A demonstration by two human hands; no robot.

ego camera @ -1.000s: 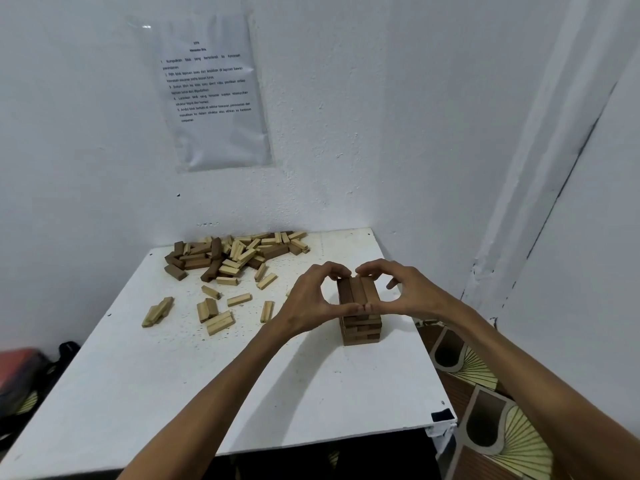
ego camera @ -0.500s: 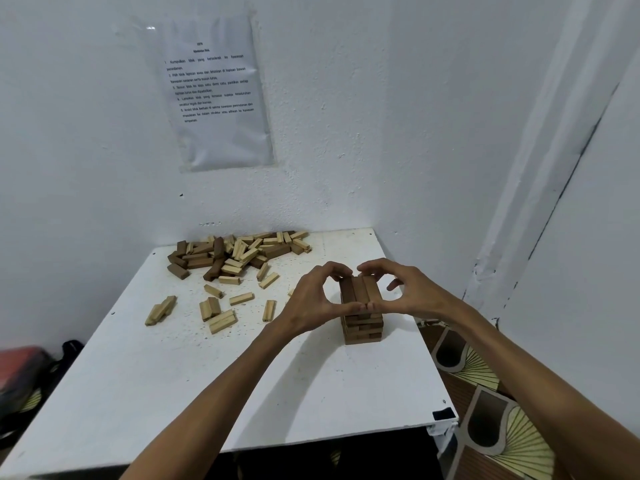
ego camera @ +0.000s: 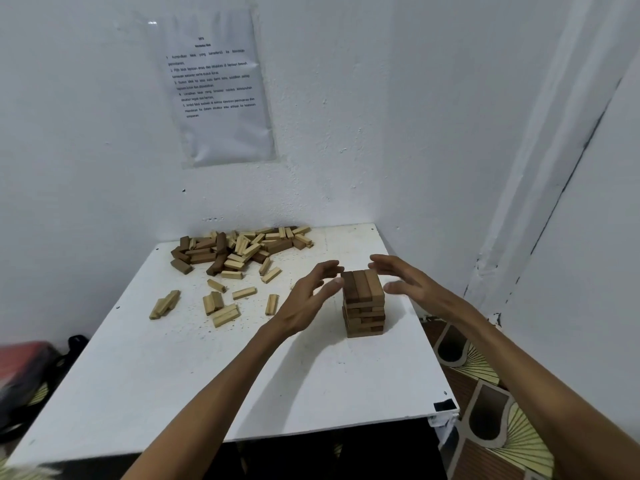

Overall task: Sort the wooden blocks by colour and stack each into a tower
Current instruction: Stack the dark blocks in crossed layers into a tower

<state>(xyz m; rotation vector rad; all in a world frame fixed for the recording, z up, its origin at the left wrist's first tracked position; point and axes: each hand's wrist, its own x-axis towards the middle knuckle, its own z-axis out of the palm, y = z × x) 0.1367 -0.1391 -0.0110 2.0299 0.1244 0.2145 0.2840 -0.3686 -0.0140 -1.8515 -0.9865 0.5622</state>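
Landmark: we logged one dark tower (ego camera: 363, 303) of brown wooden blocks, upright, several layers high, with three blocks lying side by side in its top layer.
Table (ego camera: 207, 375): we noted a white top under the tower, which stood towards its right edge.
Left hand (ego camera: 311, 299): we found it just left of the tower's top, fingers spread and nearly straight, holding nothing. Its fingertips lay very near the top corner, and we could not tell whether they touched.
Right hand (ego camera: 412, 285): we found it just right of the tower's top, fingers extended and loose, holding nothing, with a narrow gap to the blocks.
Hands together: we recorded them apart, one on each side of the tower.
Mixed heap (ego camera: 235, 251): we counted brown and pale blocks jumbled together, well behind and left of the tower, against the wall.
Loose pale blocks (ego camera: 225, 313): we listed a scatter of them left of the tower, between it and the heap, some lying in pairs.
Printed sheet (ego camera: 221, 91): we saw it on the wall, high above and left of the tower, its text too small to read.
Red bag (ego camera: 20, 368): we noted it far left of the tower, below table level.
Patterned floor (ego camera: 485, 393): we noted it right of the tower, below the table edge.
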